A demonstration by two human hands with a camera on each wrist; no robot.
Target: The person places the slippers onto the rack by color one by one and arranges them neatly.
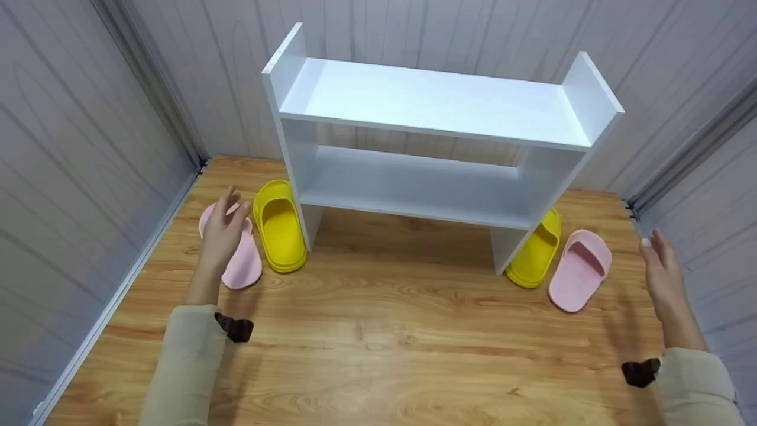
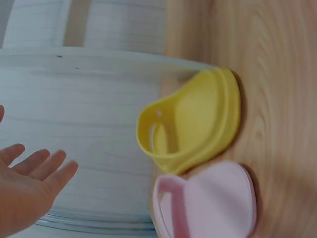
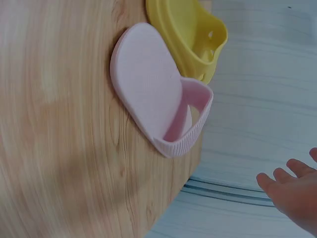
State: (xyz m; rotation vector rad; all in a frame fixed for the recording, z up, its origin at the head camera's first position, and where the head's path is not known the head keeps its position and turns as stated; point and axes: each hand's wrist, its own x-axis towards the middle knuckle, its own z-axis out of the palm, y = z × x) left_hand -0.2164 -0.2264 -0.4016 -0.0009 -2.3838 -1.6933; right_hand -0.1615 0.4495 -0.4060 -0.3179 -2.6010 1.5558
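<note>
My left hand hovers over the left pink slipper, hiding part of it; the fingers are extended and hold nothing. Just right of that slipper lies a yellow slipper, against the outside of the shelf's left panel. At the far right, my right hand is raised with relaxed fingers and grips nothing. Nearest to it is the other pink slipper, with a gap between them. Beside that one, the second yellow slipper sits partly hidden behind the right panel of the white shelf.
The white shelf has two boards and stands on the wood-patterned floor, near the back wall. Side walls rise close by at left and right. Dark wrist cameras are worn on both sleeves.
</note>
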